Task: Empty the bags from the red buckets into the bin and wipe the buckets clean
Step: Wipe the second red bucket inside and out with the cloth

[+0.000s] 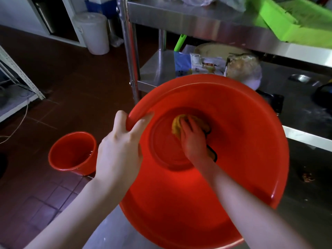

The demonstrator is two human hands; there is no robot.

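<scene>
A large red bucket (242,137) fills the middle of the view, tilted with its mouth toward me, on a steel table. My left hand (118,151) grips its left rim, thumb outside and fingers curled over the edge. My right hand (193,139) is deep inside, pressing a yellow cloth (177,124) against the bucket's bottom; the cloth has a dark edge showing beside my wrist. A second, smaller red bucket (71,153) stands upright on the floor at the left, with no bag in it.
A steel table (305,203) carries the large bucket, with crumbs on it at the right. Behind, a steel shelf unit (161,69) holds bags and packets; a green crate (291,20) sits on top. A white bin (95,33) stands at the back on the dark tiled floor.
</scene>
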